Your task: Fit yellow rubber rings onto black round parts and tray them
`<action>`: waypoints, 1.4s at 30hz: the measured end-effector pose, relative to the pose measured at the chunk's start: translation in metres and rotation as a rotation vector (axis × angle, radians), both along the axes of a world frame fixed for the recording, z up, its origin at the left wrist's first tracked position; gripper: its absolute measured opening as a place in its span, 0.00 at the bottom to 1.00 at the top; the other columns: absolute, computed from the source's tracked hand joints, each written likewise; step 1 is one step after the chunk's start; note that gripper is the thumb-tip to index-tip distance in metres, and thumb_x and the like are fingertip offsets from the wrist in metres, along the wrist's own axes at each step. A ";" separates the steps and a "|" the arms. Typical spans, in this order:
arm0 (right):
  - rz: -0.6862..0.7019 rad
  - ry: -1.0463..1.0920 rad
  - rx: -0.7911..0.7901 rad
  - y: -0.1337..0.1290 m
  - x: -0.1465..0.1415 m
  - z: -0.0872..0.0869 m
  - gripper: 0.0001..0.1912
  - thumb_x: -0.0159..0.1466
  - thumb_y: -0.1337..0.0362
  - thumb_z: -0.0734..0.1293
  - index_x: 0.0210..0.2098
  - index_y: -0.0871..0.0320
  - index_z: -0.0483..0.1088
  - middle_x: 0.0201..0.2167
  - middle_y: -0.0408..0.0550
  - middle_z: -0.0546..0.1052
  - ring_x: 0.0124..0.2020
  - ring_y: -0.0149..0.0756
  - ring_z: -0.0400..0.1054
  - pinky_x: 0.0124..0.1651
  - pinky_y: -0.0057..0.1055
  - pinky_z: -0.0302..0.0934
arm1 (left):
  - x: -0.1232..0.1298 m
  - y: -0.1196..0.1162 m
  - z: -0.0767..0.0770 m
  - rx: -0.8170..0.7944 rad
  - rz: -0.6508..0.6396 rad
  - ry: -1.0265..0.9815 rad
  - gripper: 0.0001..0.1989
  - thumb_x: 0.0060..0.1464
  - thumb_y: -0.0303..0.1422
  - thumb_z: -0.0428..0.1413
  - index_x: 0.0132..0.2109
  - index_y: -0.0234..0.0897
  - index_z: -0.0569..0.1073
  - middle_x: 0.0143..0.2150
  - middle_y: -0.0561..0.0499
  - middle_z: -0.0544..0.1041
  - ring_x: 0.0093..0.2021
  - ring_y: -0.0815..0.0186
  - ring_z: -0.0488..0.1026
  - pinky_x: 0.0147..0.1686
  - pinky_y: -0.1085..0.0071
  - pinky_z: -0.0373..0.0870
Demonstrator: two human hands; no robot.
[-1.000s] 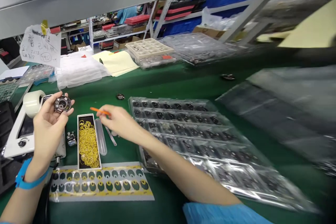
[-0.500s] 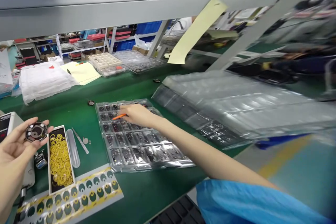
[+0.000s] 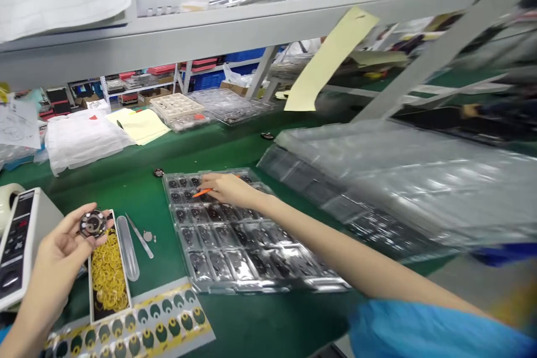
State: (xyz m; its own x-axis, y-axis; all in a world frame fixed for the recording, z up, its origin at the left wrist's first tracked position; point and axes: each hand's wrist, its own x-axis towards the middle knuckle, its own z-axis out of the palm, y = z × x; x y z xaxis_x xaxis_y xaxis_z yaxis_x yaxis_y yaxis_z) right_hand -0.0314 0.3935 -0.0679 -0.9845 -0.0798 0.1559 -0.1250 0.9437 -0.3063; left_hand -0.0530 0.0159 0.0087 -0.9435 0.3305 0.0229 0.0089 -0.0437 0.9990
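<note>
My left hand (image 3: 62,251) grips a round black part with a metallic ring (image 3: 93,225) by its edge, between thumb and fingers. It is held up over the far end of a narrow box (image 3: 91,291) of yellow rings (image 3: 109,274). My right hand (image 3: 230,189) reaches over the back rows of a clear compartment tray (image 3: 251,286) filled with small dark parts. A thin orange tool (image 3: 203,192) sticks out of its closed fingers, pointing left; the tool's kind is unclear. Whether the right fingertips touch a part is hidden.
Tweezers (image 3: 140,236) and a clear plastic case (image 3: 128,249) lie beside the box. A sticker sheet (image 3: 168,341) is in front. At left stands a white device (image 3: 31,246). Stacked clear trays (image 3: 377,179) fill the right, and a shelf beam (image 3: 251,33) crosses above.
The view has shifted, so the scene sits further right and slightly lower. My left hand has moved right, toward the box, with the round part. My right hand stays over the tray's back rows.
</note>
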 end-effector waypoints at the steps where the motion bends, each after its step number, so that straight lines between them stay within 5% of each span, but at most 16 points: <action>1: -0.010 0.056 -0.047 -0.007 0.000 0.006 0.11 0.61 0.74 0.63 0.35 0.62 0.77 0.33 0.52 0.75 0.33 0.38 0.71 0.35 0.31 0.62 | 0.002 0.001 0.000 0.031 -0.012 -0.002 0.24 0.50 0.37 0.67 0.53 0.36 0.73 0.48 0.44 0.79 0.50 0.55 0.76 0.46 0.70 0.78; 6: 0.047 0.325 -0.332 -0.086 0.005 0.056 0.13 0.67 0.60 0.62 0.31 0.59 0.74 0.30 0.49 0.72 0.28 0.34 0.65 0.29 0.29 0.60 | 0.010 0.005 0.005 0.134 -0.140 0.002 0.19 0.55 0.34 0.64 0.53 0.35 0.72 0.49 0.43 0.78 0.50 0.57 0.77 0.46 0.71 0.79; 9: 0.182 0.482 -0.667 -0.144 0.016 0.085 0.08 0.63 0.64 0.67 0.27 0.58 0.73 0.26 0.44 0.70 0.22 0.29 0.59 0.24 0.27 0.54 | 0.015 0.004 0.009 0.173 -0.176 0.043 0.17 0.58 0.33 0.61 0.54 0.37 0.72 0.50 0.45 0.78 0.51 0.59 0.76 0.47 0.72 0.78; 14: 0.339 0.547 -0.839 -0.195 0.026 0.099 0.07 0.62 0.73 0.66 0.29 0.58 0.73 0.26 0.43 0.70 0.27 0.30 0.65 0.29 0.26 0.58 | 0.022 0.003 0.008 0.190 -0.176 0.118 0.15 0.61 0.33 0.59 0.55 0.46 0.73 0.53 0.51 0.76 0.53 0.64 0.74 0.51 0.72 0.76; 30: 0.207 0.264 -1.114 -0.206 0.022 0.095 0.08 0.56 0.67 0.67 0.21 0.57 0.73 0.25 0.41 0.64 0.22 0.26 0.53 0.24 0.26 0.50 | 0.034 0.009 0.010 0.138 -0.155 0.221 0.17 0.62 0.28 0.57 0.57 0.43 0.70 0.53 0.49 0.76 0.53 0.61 0.74 0.52 0.72 0.76; 42: 0.206 0.442 -0.927 -0.209 0.030 0.089 0.08 0.60 0.72 0.66 0.25 0.59 0.72 0.33 0.46 0.70 0.28 0.29 0.64 0.29 0.26 0.60 | 0.036 0.010 0.007 0.108 -0.169 0.300 0.17 0.63 0.24 0.53 0.55 0.46 0.71 0.56 0.50 0.74 0.56 0.61 0.72 0.53 0.71 0.75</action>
